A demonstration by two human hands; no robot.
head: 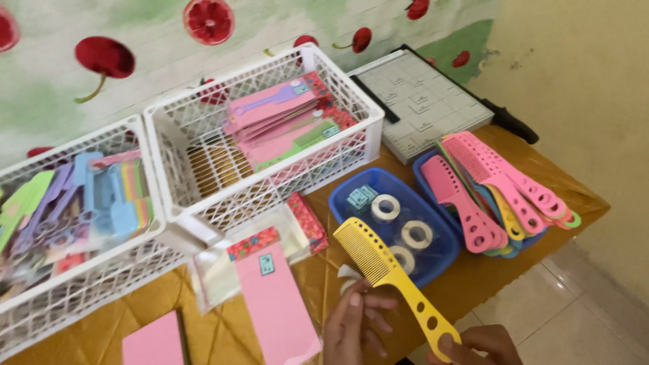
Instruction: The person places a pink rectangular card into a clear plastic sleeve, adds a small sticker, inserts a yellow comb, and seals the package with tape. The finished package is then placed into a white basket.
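In the head view, a yellow comb (394,280) is held slantwise above the front edge of the table (541,203), its toothed head raised to the upper left and its perforated handle running down to the lower right. The handle end is gripped by the right hand (481,345), whose fingers are closed around it at the bottom of the frame. The left hand (355,324) is placed just below the toothed head, its fingertips curled against the comb's lower edge; a small white scrap is seen beside its fingers. Directly behind the comb, a blue tray (351,197) holding tape rolls (386,206) is set. To the right of it, a heap of pink and coloured combs (497,192) is laid in a second blue tray. A pink card in a clear sleeve (274,304) is laid just left of the left hand. Two white baskets (169,152) of packaged goods are placed further back, and a paper trimmer (422,101) is set behind the trays.
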